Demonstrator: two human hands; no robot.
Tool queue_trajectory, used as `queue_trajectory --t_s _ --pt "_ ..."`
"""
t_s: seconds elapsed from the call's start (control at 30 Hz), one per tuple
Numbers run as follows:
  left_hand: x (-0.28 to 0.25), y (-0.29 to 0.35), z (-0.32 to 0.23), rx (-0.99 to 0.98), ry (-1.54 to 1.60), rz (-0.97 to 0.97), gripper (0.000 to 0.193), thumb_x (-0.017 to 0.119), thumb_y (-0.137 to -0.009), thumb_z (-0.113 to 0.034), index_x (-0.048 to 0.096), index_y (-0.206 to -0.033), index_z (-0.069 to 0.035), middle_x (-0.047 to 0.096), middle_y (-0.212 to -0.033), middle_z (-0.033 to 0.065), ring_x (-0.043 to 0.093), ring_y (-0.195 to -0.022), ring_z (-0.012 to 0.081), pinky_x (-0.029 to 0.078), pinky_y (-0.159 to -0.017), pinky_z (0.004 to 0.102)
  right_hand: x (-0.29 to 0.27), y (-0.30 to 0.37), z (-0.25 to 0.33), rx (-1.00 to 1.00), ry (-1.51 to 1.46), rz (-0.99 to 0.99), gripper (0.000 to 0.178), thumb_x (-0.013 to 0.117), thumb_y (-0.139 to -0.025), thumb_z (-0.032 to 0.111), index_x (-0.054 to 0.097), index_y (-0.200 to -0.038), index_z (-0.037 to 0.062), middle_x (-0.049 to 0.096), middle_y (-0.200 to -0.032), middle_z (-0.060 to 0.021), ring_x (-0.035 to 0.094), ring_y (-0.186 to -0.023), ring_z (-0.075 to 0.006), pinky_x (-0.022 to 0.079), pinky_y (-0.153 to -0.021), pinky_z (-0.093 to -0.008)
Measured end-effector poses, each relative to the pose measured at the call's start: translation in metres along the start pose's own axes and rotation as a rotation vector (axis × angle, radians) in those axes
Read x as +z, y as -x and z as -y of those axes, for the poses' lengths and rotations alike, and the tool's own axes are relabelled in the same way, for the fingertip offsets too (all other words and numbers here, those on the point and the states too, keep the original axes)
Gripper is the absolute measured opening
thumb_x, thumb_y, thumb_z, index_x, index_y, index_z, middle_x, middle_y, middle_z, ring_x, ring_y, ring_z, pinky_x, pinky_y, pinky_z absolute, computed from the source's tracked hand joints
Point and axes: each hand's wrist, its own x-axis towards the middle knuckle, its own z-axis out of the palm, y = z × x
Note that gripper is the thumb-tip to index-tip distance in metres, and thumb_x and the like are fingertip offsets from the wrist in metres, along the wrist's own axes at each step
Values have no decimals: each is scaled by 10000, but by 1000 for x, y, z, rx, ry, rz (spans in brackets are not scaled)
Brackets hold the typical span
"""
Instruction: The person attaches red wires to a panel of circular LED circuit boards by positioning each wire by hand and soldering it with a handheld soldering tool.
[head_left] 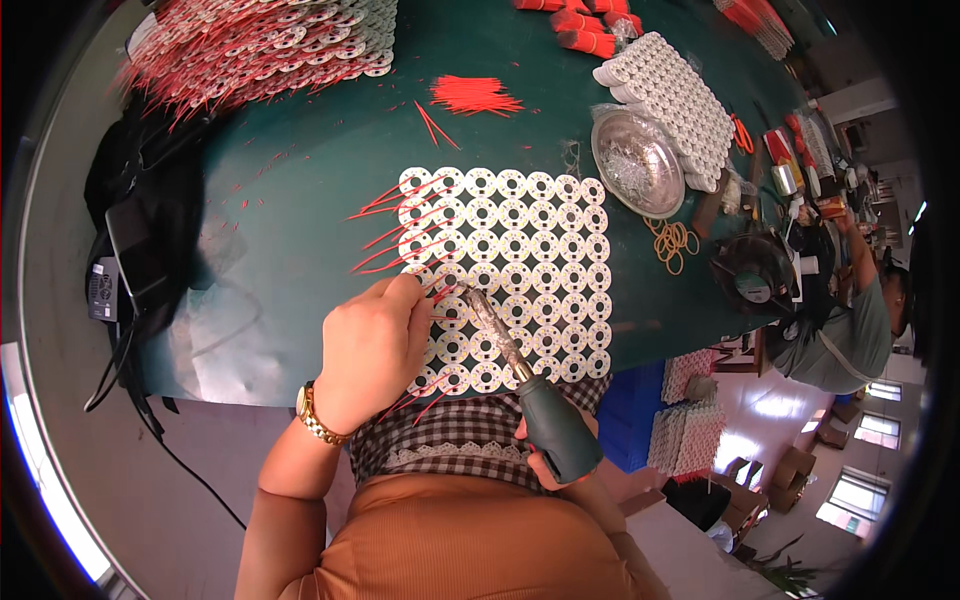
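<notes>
While the green counter [270, 230] carries boards w/ wires and boards w/o, the work in hand looks only partway thru. Top left, a big wired stack [300, 40] bristles w/ red leads, prob. finished stuff, tho can't confirm. Off to the right, a white stack [670, 105] shows no leads that I can make out, so maybe unworked.

The board panel [526, 278], approx. 7 x 7 white rings, lies flat at the counter's near edge, directly in front of the person. Red wires show only on its left side: upper rows plus the bottom one, w/ the middle partly covered by the hand. Cols. from the centre to the right look bare, so I'd judge most of the panel is left to do.

The soldering iron [540, 410] slants in from the lower right, tip at or just above a ring in the 2nd col., contact unclear. Left hand [375, 340] has its fingers drawn together, apparently pinching a short red wire [443, 294] by that tip. Right hand [543, 470] is wrapped round the iron's handle, mostly hidden behind it. Loose wires [475, 95] lie piled beyond the panel, i.e. supply remains.
</notes>
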Motion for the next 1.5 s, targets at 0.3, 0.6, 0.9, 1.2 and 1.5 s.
queue_trajectory --t_s 0.3,0.6,0.9,1.2,1.5 --pt "1 1 1 4 -11 -14 133 660 -886 -114 559 -818 -61 628 -730 135 622 -603 352 480 -530 438 -1 8 -11 -17 70 33 603 806 -700 373 644 -1172 34 703 -1024 -98 701 -846 -311 572 -720 -370" --pt "0 3 0 -20 -4 -4 107 668 -887 -106 589 -845 -48 639 -749 144 620 -639 359 477 -559 432 4 36 -24 284 -636 57 673 766 -857 482 509 -1232 -15 579 -993 -108 603 -878 -200 535 -743 -346" --pt "-28 26 -10 -148 105 -130 152 692 -921 -72 548 -885 -40 623 -716 117 599 -579 322 466 -526 384 6 38 -25 70 -300 26 722 678 -928 497 453 -1343 -49 562 -980 -102 599 -836 -196 539 -740 -358" --pt "10 24 -9 -59 -26 -163 172 715 -906 -108 559 -858 -57 601 -667 101 583 -518 297 440 -469 387 -15 37 -13 101 -446 136 685 764 -876 467 534 -1263 -49 613 -1003 -126 608 -838 -204 547 -755 -368" --pt "17 25 -9 -39 -88 -208 182 731 -890 -111 562 -843 -62 584 -644 85 574 -505 281 428 -456 378 -16 16 -1 15 -197 95 534 822 -690 395 671 -1087 70 686 -859 -48 677 -735 -265 522 -612 -357"
